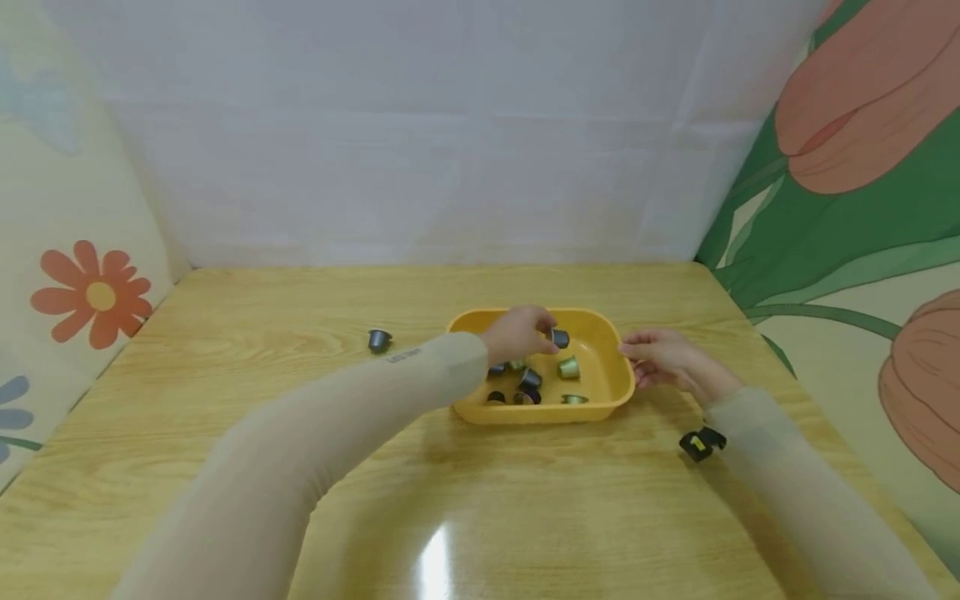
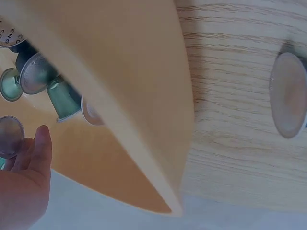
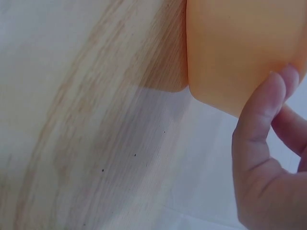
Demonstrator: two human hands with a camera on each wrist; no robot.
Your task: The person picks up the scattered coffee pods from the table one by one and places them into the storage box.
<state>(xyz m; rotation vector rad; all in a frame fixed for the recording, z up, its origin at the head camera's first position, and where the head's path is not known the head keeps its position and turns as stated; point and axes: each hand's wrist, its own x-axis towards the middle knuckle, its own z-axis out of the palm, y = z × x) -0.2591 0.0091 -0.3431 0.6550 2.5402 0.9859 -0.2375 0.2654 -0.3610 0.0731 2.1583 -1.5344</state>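
A yellow plastic tub stands on the table with several coffee capsules inside, among them a green capsule and a dark capsule. My left hand reaches over the tub. Between its thumb and fingers it pinches a dark coffee capsule, whose round lid faces the left wrist camera. At the tub's right end my right hand grips the edge with thumb and fingertips. The right wrist view shows the thumb against the tub's outer wall.
A lone dark capsule lies on the wooden table left of the tub. Near the right forearm sits a small black object with a yellow mark. A white sheet hangs at the back, and flower-printed panels flank both sides.
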